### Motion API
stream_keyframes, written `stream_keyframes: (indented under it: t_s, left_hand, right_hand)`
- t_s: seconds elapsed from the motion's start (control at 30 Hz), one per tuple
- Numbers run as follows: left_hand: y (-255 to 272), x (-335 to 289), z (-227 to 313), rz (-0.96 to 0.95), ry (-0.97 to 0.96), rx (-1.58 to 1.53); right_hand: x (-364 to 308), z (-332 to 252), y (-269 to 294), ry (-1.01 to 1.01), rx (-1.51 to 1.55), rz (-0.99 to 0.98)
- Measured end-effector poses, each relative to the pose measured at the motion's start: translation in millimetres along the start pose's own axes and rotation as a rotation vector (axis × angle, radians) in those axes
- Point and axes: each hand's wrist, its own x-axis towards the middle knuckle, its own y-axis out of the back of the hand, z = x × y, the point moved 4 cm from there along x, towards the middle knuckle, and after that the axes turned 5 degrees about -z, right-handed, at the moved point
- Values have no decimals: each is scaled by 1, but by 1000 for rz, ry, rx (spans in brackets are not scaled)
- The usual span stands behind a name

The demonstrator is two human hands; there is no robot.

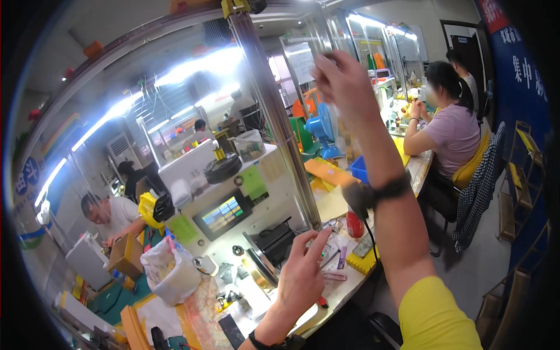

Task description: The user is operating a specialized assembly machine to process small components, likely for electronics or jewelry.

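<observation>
My right hand [344, 84] is raised high at the upper middle, with its fingers bent together and smeared by motion. Whatever it may pinch is too small or blurred to make out. Lower down, over the bench, my left hand [300, 274] has its fingers partly stretched and apart. I see nothing certain in its grasp. Beside its fingers shows a thin grey metal tool [331, 259]; I cannot tell whether they touch. Left of this hand is a round metallic machine part [259, 268] on the white bench machine. A dark strap with a small box [360, 196] sits on my right forearm.
A red can [354, 224] and a yellow tray [363, 262] stand right of my left hand. A metal post [280, 111] rises behind the bench. A small screen [224, 214] and a white bag [169, 271] are at left. A co-worker [452, 125] sits at right.
</observation>
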Motion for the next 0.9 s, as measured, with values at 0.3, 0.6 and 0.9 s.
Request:
stream_keyframes:
  t_s: [0.3, 0.6, 0.9]
  left_hand:
    - [68, 6, 15, 122, -30, -637]
    - [70, 5, 19, 125, -132, -69]
    - [66, -2, 16, 154, -87, -42]
  right_hand:
    - [165, -1, -78, 207, -242, 9]
    - [148, 10, -67, 74, -172, -113]
    - [148, 1, -97, -101, 266, -222]
